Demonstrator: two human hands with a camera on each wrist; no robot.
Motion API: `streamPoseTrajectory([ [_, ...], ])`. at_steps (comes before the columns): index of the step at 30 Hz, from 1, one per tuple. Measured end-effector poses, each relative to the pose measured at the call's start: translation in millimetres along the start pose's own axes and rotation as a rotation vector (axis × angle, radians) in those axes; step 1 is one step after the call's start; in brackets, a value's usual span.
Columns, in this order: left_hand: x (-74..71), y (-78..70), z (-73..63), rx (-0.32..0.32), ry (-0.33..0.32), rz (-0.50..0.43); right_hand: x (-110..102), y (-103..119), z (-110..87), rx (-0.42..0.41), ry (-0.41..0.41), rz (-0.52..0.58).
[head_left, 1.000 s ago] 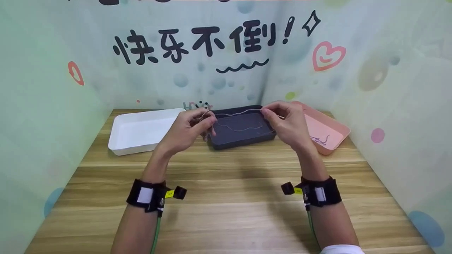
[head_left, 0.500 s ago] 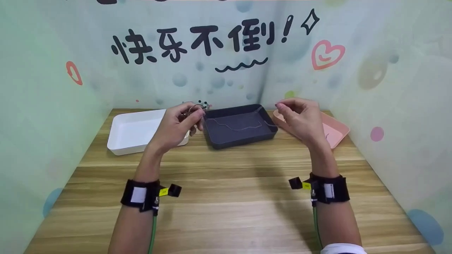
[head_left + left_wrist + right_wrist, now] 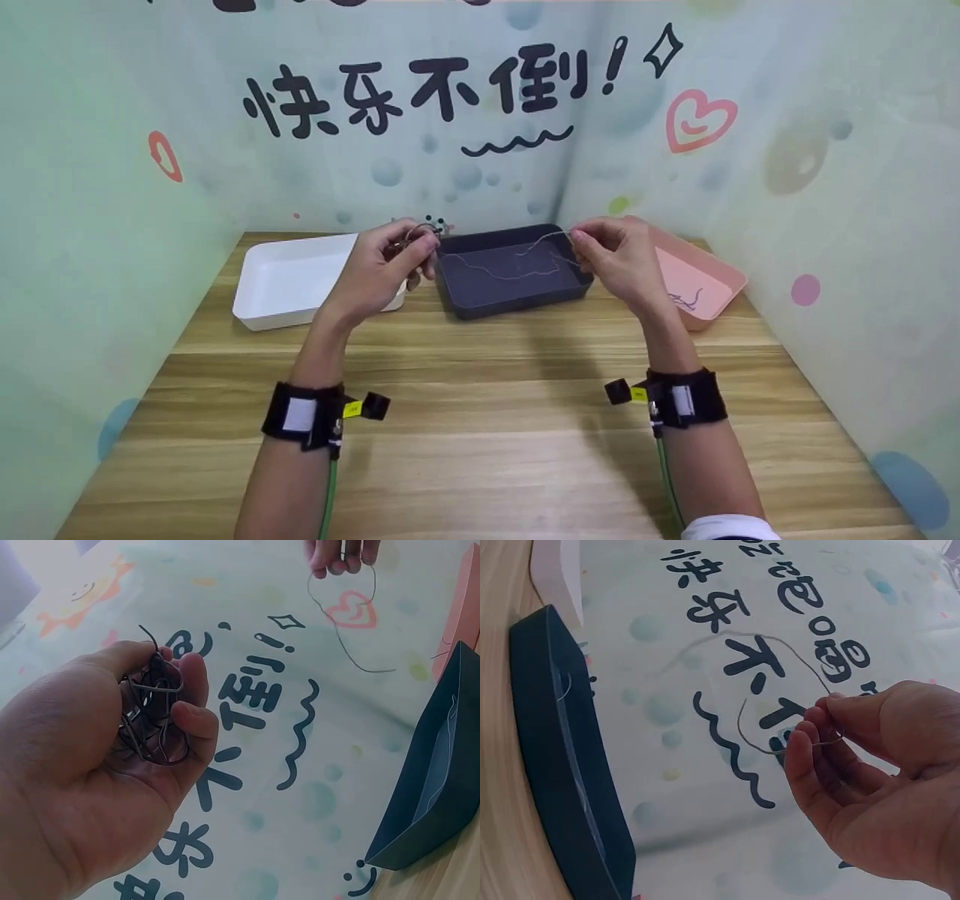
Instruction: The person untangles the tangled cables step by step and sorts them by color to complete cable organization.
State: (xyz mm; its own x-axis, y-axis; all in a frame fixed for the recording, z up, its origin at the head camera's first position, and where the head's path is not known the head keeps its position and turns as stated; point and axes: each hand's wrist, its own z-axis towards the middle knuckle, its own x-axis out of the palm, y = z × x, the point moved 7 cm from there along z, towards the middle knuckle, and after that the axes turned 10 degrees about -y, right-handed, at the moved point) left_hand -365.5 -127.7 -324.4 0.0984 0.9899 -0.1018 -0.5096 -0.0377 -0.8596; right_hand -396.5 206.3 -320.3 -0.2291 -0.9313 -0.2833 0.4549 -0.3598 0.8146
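Observation:
My left hand (image 3: 375,270) is raised in front of the white tray, its fingers curled round a tangled bundle of thin dark metal wire (image 3: 154,709). One loose wire end sticks up past the thumb in the left wrist view. Across from it, my right hand (image 3: 622,259) pinches a single thin wire (image 3: 735,634) between thumb and fingertips. That wire bends in a loose curve, with both ends hanging free, apart from the bundle. Behind and between the hands stands a dark tray (image 3: 517,300), where a thin pale strand (image 3: 499,277) lies.
A white tray (image 3: 277,289) stands at the back left. The pink tray (image 3: 716,281) at the back right holds several purple strands (image 3: 686,300) and is partly hidden by the right hand. Wood-grain tabletop (image 3: 480,420) spreads in front, with printed curtains around.
A second ago the wire stretched between both hands. The right hand pulled it away to the right, clear of the bundle, then came back left towards the dark tray. The left hand shifted slightly left.

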Motion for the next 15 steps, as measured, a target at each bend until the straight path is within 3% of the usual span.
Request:
streamPoseTrajectory([
  [6, -0.3, 2.1, -0.1, 0.003, 0.001, 0.0, 35.0, -19.5, 12.6, -0.138, 0.067, -0.232],
  [15, 3.7, 4.5, -0.5, -0.014, 0.013, 0.022, 102.4, -51.1, 29.4, -0.295, 0.28, -0.401],
])
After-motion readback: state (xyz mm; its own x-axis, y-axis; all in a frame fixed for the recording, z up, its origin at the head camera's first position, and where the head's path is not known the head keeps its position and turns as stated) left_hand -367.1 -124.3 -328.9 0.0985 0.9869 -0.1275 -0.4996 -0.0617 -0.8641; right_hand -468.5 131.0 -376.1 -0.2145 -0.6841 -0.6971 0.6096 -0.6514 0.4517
